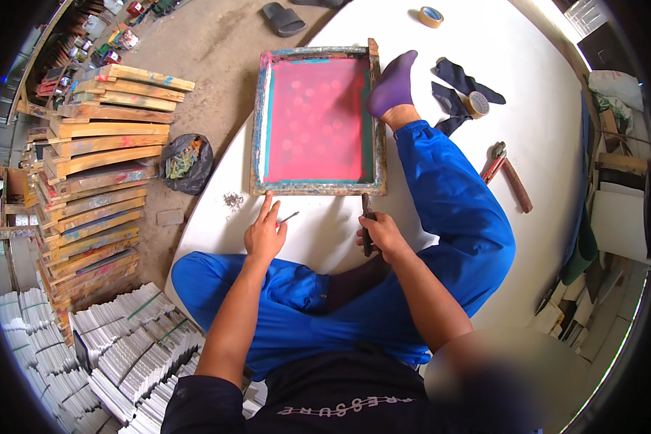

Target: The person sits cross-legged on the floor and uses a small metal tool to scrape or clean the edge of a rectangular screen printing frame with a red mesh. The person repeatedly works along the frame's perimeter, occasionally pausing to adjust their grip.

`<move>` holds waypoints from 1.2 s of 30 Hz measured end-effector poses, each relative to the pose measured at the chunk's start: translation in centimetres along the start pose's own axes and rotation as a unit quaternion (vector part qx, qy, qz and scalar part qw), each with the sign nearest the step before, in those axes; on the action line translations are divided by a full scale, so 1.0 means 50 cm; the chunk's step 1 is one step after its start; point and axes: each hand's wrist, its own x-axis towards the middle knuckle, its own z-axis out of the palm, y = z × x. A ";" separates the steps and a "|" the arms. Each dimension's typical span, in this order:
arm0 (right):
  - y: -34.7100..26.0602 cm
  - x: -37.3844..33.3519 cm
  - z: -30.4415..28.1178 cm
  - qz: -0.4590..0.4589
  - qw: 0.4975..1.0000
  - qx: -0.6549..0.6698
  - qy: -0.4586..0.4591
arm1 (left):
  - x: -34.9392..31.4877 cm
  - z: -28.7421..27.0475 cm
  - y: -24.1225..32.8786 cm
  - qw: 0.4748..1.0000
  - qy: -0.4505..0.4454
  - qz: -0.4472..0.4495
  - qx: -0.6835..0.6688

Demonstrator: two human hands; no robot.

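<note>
A wooden screen-printing frame (318,189) with pink mesh (317,119) lies on the white surface in front of me. The index finger of my left hand (265,233) stretches to the frame's near edge. Curled against that palm is a small screwdriver-like tool (290,216): its thin shaft sticks out to the right, and a bit of red shows by the fingers. My right hand (385,235) is closed round dark-handled pliers (367,230), their tip at the frame's near edge, right of its middle. Small dark bits (232,201) lie scattered left of my left hand.
My foot (394,85) in a purple sock rests by the frame's right side. Farther right are tape rolls (477,104), dark socks (470,79), red-handled pincers (495,163) and a hammer-like tool (517,186). Stacked wooden frames (101,173) and a black bag (188,165) stand left.
</note>
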 end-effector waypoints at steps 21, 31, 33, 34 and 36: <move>-0.101 0.020 -0.022 0.067 0.989 -0.121 -0.058 | -0.003 0.017 -0.003 0.996 0.027 -0.005 -0.081; -0.150 0.032 -0.032 0.100 0.983 -0.143 -0.050 | -0.002 0.016 0.003 0.996 0.017 -0.014 -0.091; -0.145 0.035 -0.029 0.086 0.978 -0.183 -0.044 | -0.001 0.015 0.006 0.995 0.017 -0.013 -0.095; -0.142 0.037 -0.026 0.079 0.975 -0.203 -0.041 | -0.001 0.015 0.007 0.995 0.015 -0.014 -0.100; -0.120 0.032 0.001 0.043 0.966 -0.256 0.014 | -0.002 0.013 0.009 0.994 0.016 -0.014 -0.103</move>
